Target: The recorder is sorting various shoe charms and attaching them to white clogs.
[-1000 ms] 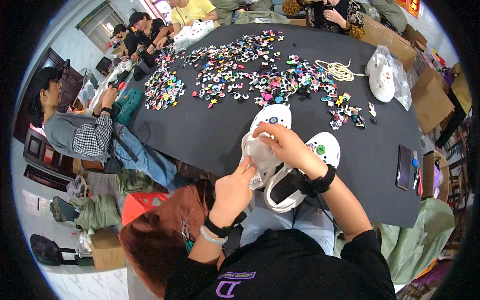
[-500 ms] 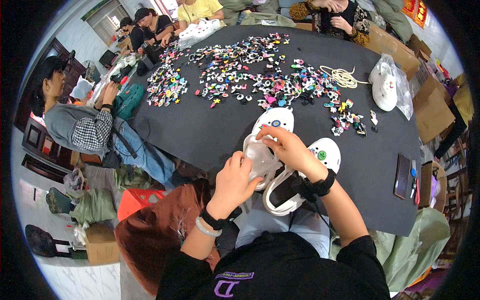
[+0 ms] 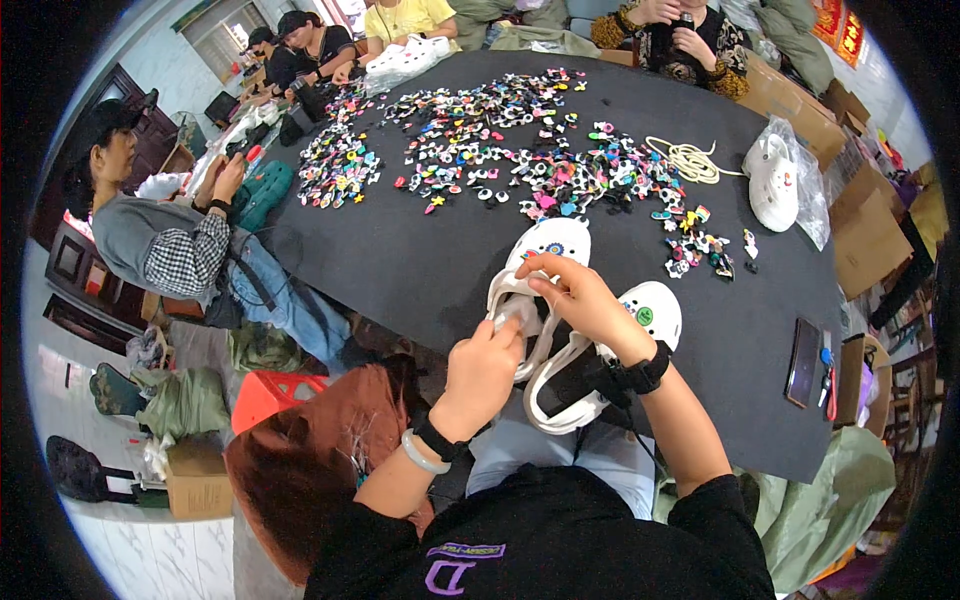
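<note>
At the table's point(image 3: 400, 270) near edge, the shoe point(image 3: 545, 236) is best steadied by the right hand point(image 3: 582, 302), fingers bent at its rim, while the left hand point(image 3: 483, 378) gently works the plastic point(image 3: 517, 314) in its opening, though I cannot tell whether either grips.

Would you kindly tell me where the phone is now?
In the head view, the phone lies near the right edge of the black table, right of the right hand, beside blue and red items.
</note>
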Tool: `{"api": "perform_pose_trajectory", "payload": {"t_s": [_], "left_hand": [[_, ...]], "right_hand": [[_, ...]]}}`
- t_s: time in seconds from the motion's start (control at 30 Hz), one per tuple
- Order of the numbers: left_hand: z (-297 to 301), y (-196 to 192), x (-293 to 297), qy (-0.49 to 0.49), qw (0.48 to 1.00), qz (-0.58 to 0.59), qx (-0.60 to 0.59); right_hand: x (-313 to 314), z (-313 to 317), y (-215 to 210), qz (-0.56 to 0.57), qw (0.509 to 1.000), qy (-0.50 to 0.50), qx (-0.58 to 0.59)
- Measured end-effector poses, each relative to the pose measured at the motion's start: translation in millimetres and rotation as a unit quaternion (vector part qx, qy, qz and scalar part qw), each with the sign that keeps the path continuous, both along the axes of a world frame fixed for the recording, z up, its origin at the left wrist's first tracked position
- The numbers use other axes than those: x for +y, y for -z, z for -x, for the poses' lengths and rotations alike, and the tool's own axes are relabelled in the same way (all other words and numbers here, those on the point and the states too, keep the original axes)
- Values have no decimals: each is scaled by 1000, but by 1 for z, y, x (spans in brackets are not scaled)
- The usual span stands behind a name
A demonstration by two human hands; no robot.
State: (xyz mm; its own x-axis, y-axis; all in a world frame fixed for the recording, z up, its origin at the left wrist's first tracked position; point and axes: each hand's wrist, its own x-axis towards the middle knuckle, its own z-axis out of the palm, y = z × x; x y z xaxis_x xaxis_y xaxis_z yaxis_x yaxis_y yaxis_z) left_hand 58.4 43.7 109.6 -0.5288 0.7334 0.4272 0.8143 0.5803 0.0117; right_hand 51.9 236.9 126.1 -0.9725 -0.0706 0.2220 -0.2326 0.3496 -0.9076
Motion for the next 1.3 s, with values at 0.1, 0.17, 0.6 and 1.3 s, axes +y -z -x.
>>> {"api": "perform_pose_trajectory", "payload": {"t_s": [0.1,0.17,0.6,1.3], "left_hand": [[4,4,3,29,999,33,14],[9,5,10,40,998,40,23],[6,-11,2,40,965,-95,-239],[-1,3,-10,32,990,-61,-125]], "right_hand": [[1,3,5,-1,1000,-1,30],[2,2,4,10,1000,-6,14],[4,-4,5,51,998,6,-22],[-2,-54,-14,-143,984,87,66]]}}
